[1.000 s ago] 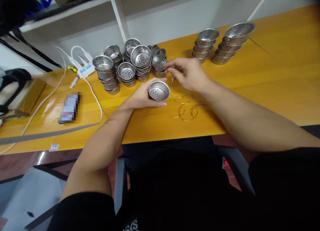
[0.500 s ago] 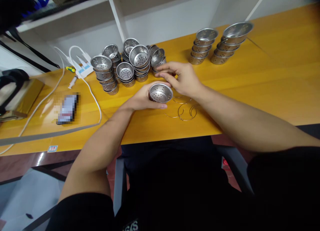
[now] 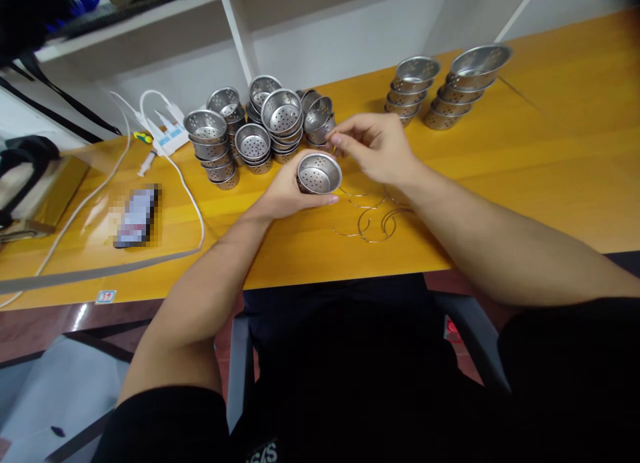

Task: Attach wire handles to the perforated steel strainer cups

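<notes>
My left hand (image 3: 285, 193) grips a small perforated metal cup (image 3: 319, 173) just above the orange table (image 3: 525, 163), its open side facing me. My right hand (image 3: 377, 146) is right beside the cup's far rim, thumb and forefinger pinched together; a thin wire ring seems to be between them, but it is too fine to make out. Several loose wire rings (image 3: 373, 216) lie on the table just right of the cup.
Stacks of perforated cups (image 3: 260, 126) stand behind my hands. Two stacks of shallow metal bowls (image 3: 445, 89) sit at the back right. At the left lie a phone (image 3: 135, 216), a white power strip (image 3: 167, 136) with cables, and a bag (image 3: 25, 176).
My left hand lifted the cup slightly and tilted it more toward me. My right hand dipped toward the cup's rim, then came back up beside it, fingers pinched.
</notes>
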`<state>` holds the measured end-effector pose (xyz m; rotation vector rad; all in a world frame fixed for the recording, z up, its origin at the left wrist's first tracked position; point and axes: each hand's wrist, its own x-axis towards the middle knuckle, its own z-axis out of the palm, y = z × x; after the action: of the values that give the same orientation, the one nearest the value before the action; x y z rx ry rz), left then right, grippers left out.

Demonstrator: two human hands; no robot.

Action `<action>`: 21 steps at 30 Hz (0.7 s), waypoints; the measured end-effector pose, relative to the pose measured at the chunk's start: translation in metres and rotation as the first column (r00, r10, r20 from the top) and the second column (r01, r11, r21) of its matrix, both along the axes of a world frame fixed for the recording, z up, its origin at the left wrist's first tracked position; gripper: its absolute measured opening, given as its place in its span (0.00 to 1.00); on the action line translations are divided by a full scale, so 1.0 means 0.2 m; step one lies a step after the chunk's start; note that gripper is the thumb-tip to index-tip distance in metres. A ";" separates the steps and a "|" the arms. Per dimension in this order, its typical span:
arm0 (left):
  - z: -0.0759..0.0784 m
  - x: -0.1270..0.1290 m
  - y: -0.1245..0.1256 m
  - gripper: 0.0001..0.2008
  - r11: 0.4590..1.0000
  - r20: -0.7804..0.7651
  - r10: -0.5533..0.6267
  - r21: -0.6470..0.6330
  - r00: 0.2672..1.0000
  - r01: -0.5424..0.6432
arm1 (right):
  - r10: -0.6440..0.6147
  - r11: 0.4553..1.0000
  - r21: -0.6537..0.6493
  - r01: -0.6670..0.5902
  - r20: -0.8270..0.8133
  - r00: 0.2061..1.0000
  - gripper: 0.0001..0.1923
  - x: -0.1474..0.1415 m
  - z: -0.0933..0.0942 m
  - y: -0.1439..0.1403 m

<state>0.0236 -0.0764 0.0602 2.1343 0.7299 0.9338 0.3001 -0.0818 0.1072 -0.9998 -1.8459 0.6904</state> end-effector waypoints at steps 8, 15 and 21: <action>-0.15 0.01 0.12 0.57 0.984 0.090 0.032 0.173 0.995 -0.048 | 0.013 0.996 0.081 0.020 -0.390 0.921 0.40 0.13 -0.15 0.27; -0.18 0.00 0.15 0.56 0.978 0.113 0.021 0.202 0.993 -0.043 | 0.024 0.989 0.148 0.027 -0.330 0.944 0.37 0.09 -0.07 0.16; -0.22 -0.02 0.18 0.54 0.973 0.096 0.050 0.221 0.994 -0.070 | 0.124 0.982 0.168 -0.089 -0.217 0.968 0.38 0.01 -0.03 0.05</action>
<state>0.0206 -0.0403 0.0163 2.2568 0.6741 1.1856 0.3027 -0.0725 0.1006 -0.6934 -1.7321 0.6822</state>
